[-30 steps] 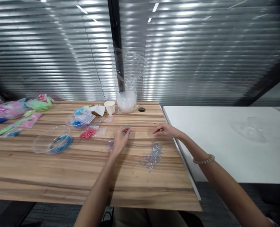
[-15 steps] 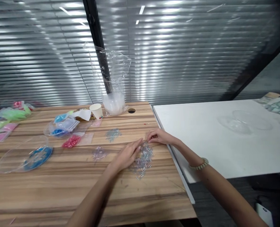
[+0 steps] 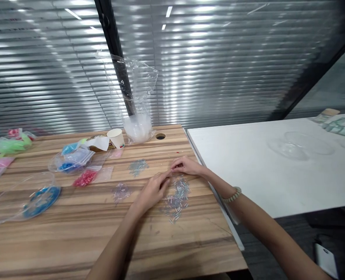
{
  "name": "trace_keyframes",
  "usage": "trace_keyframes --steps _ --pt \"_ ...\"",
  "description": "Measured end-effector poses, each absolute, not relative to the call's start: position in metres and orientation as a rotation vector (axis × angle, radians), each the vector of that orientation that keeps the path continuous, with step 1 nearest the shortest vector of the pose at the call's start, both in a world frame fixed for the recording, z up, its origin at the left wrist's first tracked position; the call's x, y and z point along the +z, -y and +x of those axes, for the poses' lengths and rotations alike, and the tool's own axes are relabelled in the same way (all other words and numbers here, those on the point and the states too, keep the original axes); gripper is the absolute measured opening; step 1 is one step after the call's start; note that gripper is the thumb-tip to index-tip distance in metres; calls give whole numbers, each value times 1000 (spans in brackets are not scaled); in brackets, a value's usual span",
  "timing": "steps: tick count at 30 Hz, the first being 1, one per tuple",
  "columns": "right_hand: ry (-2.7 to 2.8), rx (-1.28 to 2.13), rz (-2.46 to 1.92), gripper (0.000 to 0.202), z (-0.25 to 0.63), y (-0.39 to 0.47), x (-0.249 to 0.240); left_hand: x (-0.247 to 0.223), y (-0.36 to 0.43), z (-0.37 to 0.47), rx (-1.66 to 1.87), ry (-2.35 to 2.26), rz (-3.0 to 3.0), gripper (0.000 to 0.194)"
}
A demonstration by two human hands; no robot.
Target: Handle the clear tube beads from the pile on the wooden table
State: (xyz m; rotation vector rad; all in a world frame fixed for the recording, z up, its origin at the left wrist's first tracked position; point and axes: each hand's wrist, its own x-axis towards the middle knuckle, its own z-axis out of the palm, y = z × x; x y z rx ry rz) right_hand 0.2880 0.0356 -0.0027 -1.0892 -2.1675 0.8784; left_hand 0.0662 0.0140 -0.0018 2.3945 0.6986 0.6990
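Small clear and bluish tube beads (image 3: 180, 190) lie in a loose pile on the wooden table. My left hand (image 3: 152, 191) rests at the pile's left edge, fingers stretched forward and thumb apart. Its fingertips meet those of my right hand (image 3: 187, 166) just above the pile. The fingers of my right hand are pinched together; whatever is between them is too small to make out. To the left are a small heap of pale purple tube beads (image 3: 121, 193) and a heap of grey-green ones (image 3: 138, 167).
Left on the wooden table (image 3: 108, 237) are a clear dish with blue beads (image 3: 42, 201), a red bead bag (image 3: 85, 177) and colourful packets (image 3: 9, 146). A paper cup (image 3: 116, 138) and a plastic-wrapped white tub (image 3: 138, 127) stand behind. A white table (image 3: 248, 179) adjoins right.
My right hand has moved left, away from the pile's top, to meet my left fingertips. My left hand has shifted slightly left, and its thumb now stands apart. The view has turned slightly.
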Motion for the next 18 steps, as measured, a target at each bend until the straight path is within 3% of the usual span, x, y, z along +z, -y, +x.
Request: trace_keyframes --steps 7,18 --pt "2042 935 -986 24 305 -21 -12 0 -9 69 671 -608 2370 43" --pt "2129 998 -927 27 302 -19 -9 1 -8 67 689 -684 2430 32"
